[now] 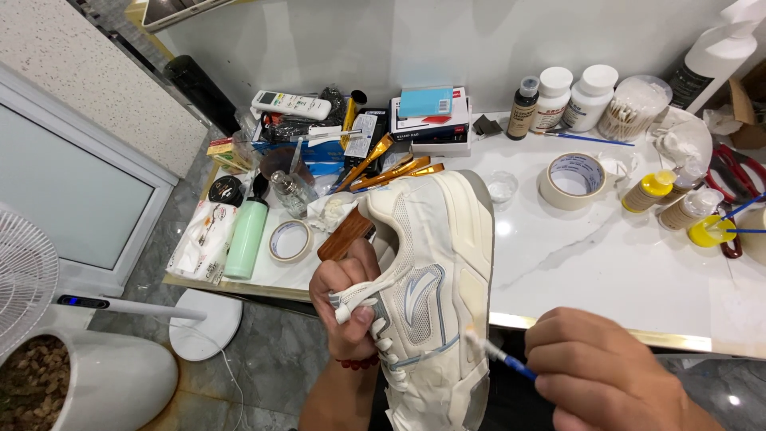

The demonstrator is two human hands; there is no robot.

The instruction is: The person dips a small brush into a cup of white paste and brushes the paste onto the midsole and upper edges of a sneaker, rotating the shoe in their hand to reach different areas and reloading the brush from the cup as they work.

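Note:
A cream-white sneaker [435, 287] with pale blue trim is held up on its side in front of the table edge. My left hand [347, 299] is shut on its tongue and lace area, thumb pressed on a white lace end. My right hand [602, 375] at the lower right grips a thin blue-handled brush [499, 355]. The brush's white tip touches the sneaker's side panel near the sole.
The white marble table [606, 263] holds a roll of masking tape [572, 180], a smaller tape roll [290, 240], white jars [590, 96], squeeze bottles [648, 190], several brushes [391, 172], a green bottle [246, 238] and stacked boxes [431, 120]. A white fan [24, 275] stands on the floor at left.

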